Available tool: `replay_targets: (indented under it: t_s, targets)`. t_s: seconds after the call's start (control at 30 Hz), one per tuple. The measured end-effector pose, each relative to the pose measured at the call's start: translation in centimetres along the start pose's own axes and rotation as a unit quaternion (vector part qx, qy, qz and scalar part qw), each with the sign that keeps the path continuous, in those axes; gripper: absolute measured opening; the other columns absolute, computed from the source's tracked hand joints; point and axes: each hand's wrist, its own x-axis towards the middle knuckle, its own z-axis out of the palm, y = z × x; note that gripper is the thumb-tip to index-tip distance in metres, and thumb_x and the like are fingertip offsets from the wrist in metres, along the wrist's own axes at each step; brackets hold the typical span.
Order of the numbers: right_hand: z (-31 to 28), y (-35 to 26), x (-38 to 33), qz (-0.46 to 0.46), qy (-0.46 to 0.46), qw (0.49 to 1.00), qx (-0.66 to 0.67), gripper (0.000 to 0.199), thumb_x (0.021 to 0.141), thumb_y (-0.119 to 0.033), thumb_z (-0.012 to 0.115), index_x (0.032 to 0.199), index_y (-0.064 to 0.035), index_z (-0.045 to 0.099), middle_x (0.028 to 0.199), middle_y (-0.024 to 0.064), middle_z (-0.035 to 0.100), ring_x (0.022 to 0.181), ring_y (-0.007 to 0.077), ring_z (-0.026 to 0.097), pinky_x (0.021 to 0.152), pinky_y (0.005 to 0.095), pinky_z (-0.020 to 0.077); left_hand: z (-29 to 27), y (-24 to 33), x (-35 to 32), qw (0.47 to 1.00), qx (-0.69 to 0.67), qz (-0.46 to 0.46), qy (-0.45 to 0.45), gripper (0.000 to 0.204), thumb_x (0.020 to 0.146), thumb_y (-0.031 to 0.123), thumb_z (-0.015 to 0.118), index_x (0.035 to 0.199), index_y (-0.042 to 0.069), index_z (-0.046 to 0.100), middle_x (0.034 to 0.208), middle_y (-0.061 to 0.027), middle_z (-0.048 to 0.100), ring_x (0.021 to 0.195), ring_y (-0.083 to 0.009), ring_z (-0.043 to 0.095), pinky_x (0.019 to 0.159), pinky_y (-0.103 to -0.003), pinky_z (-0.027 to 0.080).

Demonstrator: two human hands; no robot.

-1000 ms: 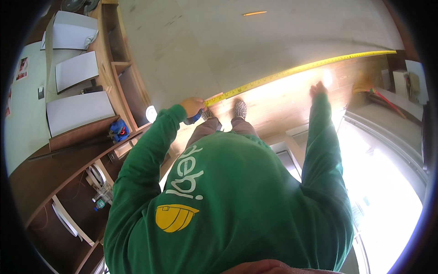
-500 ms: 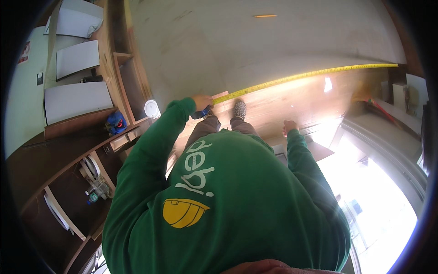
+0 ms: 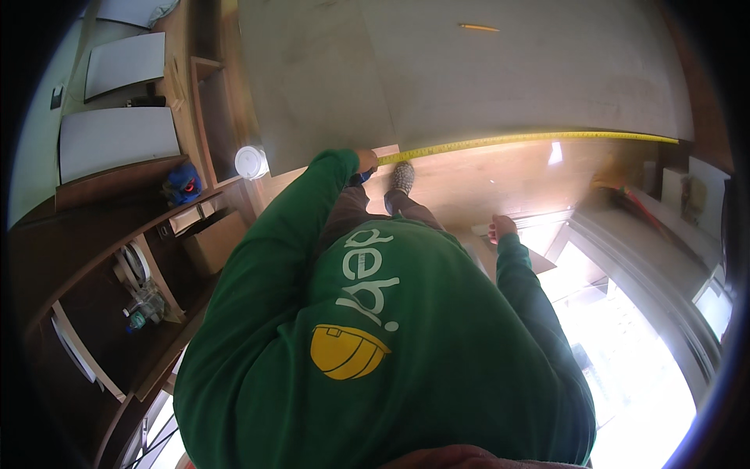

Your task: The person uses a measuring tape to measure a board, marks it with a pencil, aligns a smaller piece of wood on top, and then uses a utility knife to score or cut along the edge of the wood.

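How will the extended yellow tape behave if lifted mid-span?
The yellow tape is a long, narrow strip, so it would probably flex or twist. It looks thin, so likely light. Its far end may shift, being unheld.

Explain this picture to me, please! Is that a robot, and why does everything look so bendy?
No robot here, just a person in green sleeves, using two bare hands. The camera sits on their head and looks down, so you see their own body. Its very wide, round lens makes straight things look curved.

The left hand holds one end of a yellow measuring tape, which stretches off to the right along the near edge of a big grey surface. On that surface lies an orange-yellow pencil. The right hand is away from the tape; I can't tell if it holds anything small.
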Motion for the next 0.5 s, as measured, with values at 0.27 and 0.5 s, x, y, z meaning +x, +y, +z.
replay_targets:
  t_s: [0.27, 0.5]
  targets:
    - [0.9, -0.1, -1.6, 0.007, 0.001, 1.000, -0.004, 0.021, 0.096, -0.026, 0.050, 0.090, -0.0062, 0.056, 0.072, 0.0059, 0.055, 0.051, 0.0172, 0.055, 0.041, 0.0336, 0.0453, 2.2, -0.6, 1.6, 0.998, 0.000, -0.063, -0.007, 0.022, 0.086, 0.021, 0.057, 0.096, 0.013, 0.074, 0.107, -0.0095, 0.066, 0.104, -0.0288, 0.062, 0.091, -0.038, 0.049]
    - [1.2, -0.5, -2.3, -0.011, -0.013, 1.000, 0.009, 0.018, 0.097, -0.022, 0.047, 0.089, -0.0070, 0.055, 0.072, 0.0059, 0.055, 0.050, 0.0162, 0.054, 0.038, 0.0310, 0.0423, 3.8, -1.2, 2.6, 0.987, -0.052, -0.151, 0.028, 0.023, 0.083, 0.024, 0.060, 0.095, 0.010, 0.073, 0.105, -0.0122, 0.067, 0.098, -0.0316, 0.064, 0.084, -0.042, 0.051]
